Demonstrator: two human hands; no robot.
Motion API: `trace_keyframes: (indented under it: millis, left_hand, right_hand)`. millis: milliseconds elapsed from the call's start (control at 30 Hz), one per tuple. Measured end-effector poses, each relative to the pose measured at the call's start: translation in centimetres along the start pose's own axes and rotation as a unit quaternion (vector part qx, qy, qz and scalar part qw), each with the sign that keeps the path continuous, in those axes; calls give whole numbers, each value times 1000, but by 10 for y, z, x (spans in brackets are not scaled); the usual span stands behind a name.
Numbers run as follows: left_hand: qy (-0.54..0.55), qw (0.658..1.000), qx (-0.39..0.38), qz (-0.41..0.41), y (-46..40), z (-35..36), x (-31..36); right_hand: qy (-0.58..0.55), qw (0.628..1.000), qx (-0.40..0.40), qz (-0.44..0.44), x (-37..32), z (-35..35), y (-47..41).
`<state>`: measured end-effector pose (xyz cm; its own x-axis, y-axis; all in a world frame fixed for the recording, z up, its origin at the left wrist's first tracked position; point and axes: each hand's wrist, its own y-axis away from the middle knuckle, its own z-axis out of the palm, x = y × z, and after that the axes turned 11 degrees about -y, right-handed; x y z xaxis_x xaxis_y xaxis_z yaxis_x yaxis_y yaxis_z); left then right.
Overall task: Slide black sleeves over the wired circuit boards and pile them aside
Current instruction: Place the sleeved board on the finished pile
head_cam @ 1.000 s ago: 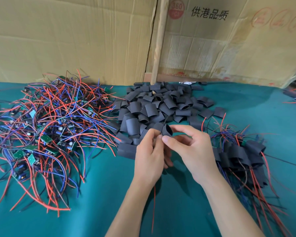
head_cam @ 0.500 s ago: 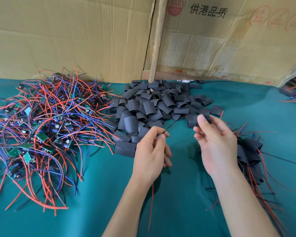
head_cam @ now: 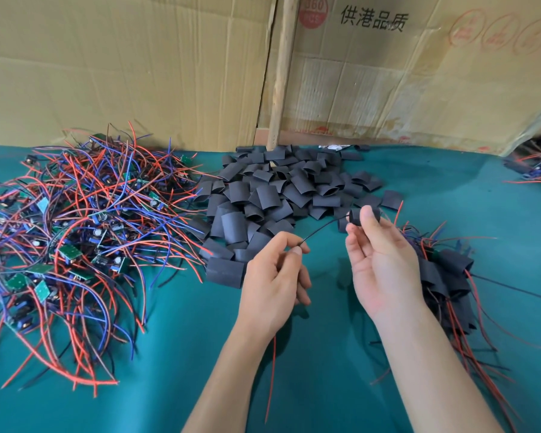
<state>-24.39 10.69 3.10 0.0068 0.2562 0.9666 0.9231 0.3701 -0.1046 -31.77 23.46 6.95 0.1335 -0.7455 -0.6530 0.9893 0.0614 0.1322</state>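
Nearest the camera, two bare forearms reach out over the green cloth of the worktop point(head_cam: 169, 385), the hands apart. The left hand point(head_cam: 274, 282) pinches a thin black wire point(head_cam: 322, 227) between thumb and forefinger, and a red wire point(head_cam: 270, 379) trails down below its wrist. That black wire arcs across to the right hand point(head_cam: 381, 264), whose thumb and fingers nip a black sleeve point(head_cam: 355, 216); the board itself seems hidden inside, though I cannot tell for sure. Just right of that hand lies the pile of finished sleeved boards point(head_cam: 450, 276). Farther off, loose black sleeves point(head_cam: 278, 195) are heaped at centre, and bare wired circuit boards point(head_cam: 75, 239) tangle at left. Cardboard boxes point(head_cam: 138, 73) close the back. The sleeve looks light, soft and easily flattened, so it is best held by its edges, kept open; the wires are limp and prone to snagging, so pulling near the board seems wiser.
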Motion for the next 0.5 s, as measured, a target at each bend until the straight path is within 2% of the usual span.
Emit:
trace_keyframes:
  millis: [167, 367, 500]
  left_hand:
    - [-4, 1000, -6, 5, -1, 1, -2]
    - [-26, 999, 2, 31, 0, 1, -3]
    - [-36, 999, 2, 36, 1, 2, -3]
  right_hand:
    - [41, 997, -47, 35, 3, 2, 2]
    - [177, 970, -148, 83, 14, 3, 9]
    - [279, 943, -181, 16, 17, 0, 10]
